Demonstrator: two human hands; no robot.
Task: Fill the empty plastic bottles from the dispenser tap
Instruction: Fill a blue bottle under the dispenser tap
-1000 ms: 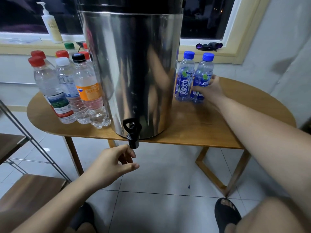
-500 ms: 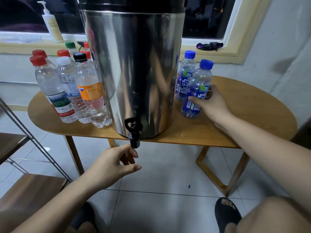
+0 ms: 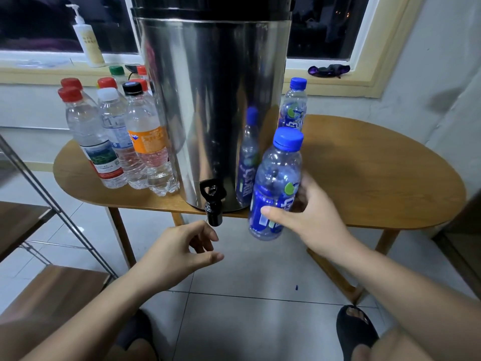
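A tall steel dispenser [image 3: 213, 105] stands on the wooden table [image 3: 377, 178], its black tap [image 3: 213, 204] jutting over the front edge. My right hand [image 3: 307, 217] grips a capped, blue-labelled plastic bottle [image 3: 276, 183], held tilted in the air just right of the tap. My left hand [image 3: 182, 251] hovers below the tap with loosely curled fingers and holds nothing. A second blue-capped bottle [image 3: 292, 108] stands on the table behind, right of the dispenser.
Several capped clear bottles [image 3: 117, 136] crowd the table left of the dispenser. A pump bottle [image 3: 87, 40] and a dark cloth [image 3: 329, 70] sit on the windowsill. A metal-framed wooden shelf [image 3: 33, 230] stands at the left. My sandalled foot [image 3: 355, 332] rests on the tiled floor.
My right hand has lifted the blue-labelled bottle off the table and carried it forward and left toward the tap. My left hand has stayed below the tap.
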